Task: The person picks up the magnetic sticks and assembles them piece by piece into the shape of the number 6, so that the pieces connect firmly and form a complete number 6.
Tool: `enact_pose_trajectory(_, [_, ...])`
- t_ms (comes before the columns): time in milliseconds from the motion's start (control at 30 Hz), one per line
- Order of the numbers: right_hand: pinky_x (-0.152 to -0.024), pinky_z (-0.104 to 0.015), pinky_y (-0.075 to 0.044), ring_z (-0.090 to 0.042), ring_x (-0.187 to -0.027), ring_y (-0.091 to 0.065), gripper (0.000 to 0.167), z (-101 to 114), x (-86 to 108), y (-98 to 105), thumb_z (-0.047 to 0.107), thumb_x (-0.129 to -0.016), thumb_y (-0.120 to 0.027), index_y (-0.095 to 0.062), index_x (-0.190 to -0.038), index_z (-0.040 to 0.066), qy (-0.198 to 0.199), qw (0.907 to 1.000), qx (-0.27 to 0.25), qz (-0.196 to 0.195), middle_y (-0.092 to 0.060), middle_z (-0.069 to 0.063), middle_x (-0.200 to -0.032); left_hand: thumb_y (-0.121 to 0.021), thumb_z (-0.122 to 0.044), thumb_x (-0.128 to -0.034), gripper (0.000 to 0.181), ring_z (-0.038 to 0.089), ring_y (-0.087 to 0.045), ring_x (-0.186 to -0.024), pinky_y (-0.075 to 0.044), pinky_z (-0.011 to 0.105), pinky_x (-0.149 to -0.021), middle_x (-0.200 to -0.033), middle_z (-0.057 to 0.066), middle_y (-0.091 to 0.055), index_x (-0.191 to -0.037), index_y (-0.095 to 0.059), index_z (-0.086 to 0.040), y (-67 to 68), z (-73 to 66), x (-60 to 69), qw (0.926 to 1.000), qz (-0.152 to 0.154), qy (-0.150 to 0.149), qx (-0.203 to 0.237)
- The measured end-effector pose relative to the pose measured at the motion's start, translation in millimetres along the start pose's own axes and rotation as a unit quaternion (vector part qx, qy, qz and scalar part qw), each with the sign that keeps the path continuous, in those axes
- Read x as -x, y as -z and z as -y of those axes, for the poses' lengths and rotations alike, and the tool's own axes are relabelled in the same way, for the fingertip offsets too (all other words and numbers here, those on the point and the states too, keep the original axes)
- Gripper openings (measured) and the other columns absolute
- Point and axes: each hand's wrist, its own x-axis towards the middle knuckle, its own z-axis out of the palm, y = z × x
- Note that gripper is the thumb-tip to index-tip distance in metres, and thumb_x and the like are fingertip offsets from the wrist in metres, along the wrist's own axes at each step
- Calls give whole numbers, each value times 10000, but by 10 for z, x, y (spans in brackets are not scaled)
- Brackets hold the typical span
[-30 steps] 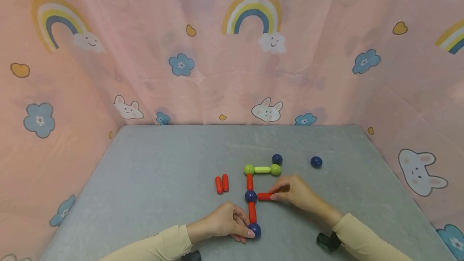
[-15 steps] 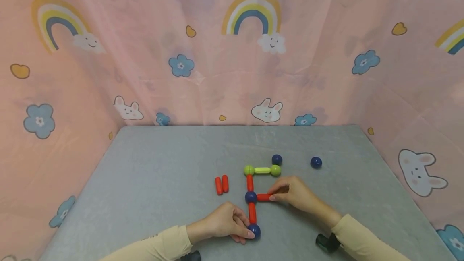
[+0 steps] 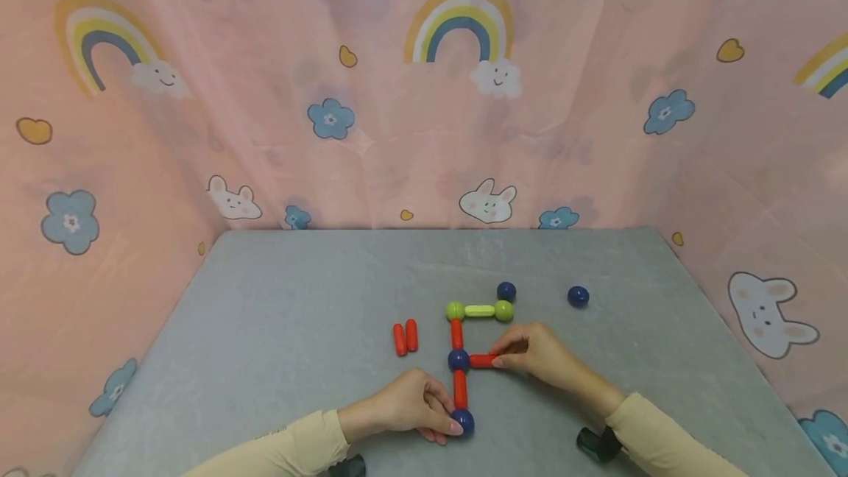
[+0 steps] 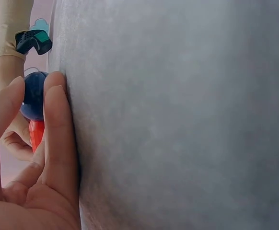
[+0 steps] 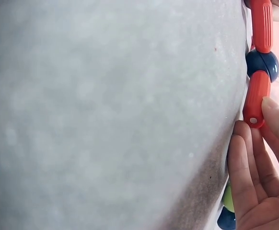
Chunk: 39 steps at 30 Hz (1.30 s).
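A chain of magnetic balls and rods lies on the table. My left hand (image 3: 414,407) pinches the near blue ball (image 3: 464,422) between thumb and fingers, also seen in the left wrist view as a blue ball (image 4: 33,96). From it a red rod (image 3: 460,389) runs to the middle blue ball (image 3: 458,360). My right hand (image 3: 533,350) pinches another red rod (image 3: 481,361), whose left end touches that middle ball. Above, a further red rod (image 3: 456,334) meets a green ball (image 3: 455,311), joined by a green rod (image 3: 480,311) to a second green ball (image 3: 504,311).
Two loose red rods (image 3: 400,340) lie left of the chain. One blue ball (image 3: 506,291) sits right behind the second green ball, and another blue ball (image 3: 578,297) lies farther right. A patterned pink curtain (image 3: 424,146) borders the grey table (image 3: 298,300).
The red rod in my right hand has moved slightly left, closing the small gap to the middle blue ball. My left hand keeps its pinch on the near ball and has barely shifted left.
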Motion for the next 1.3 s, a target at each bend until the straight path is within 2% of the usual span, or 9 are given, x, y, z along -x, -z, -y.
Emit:
enact_pose_trajectory(933, [-717, -192, -549, -17, -815, -661, 216, 6, -46, 85, 254, -829, -802, -773, -974, 96, -195, 9993, -216, 255, -754, -46, -953, -791, -66, -818, 90, 40, -671, -581, -541, 163, -529, -816, 185, -765, -884, -736, -41, 6, 13, -6, 10000, 14, 66, 69])
enact_pose_trajectory(1133, [-735, -199, -540, -77, -831, -644, 215, 84, -140, 169, 260, -855, -778, -762, -1004, 107, -286, 9993, -219, 94, -742, -30, -950, -791, -61, -817, 90, 44, -669, -574, -537, 161, -522, -821, 212, -759, -882, -736, -33, 0, 12, -2, 10000, -14, 30, 82])
enact_pose_trajectory(1300, [-768, -187, -547, -107, -864, -654, 227, 207, -306, 190, 260, -853, -783, -766, -1019, 107, -137, 9997, -194, 55, -734, -20, -969, -789, -59, -820, 90, 45, -668, -570, -536, 161, -520, -823, 225, -755, -883, -735, -26, -4, 12, -1, 9999, -23, -24, 103])
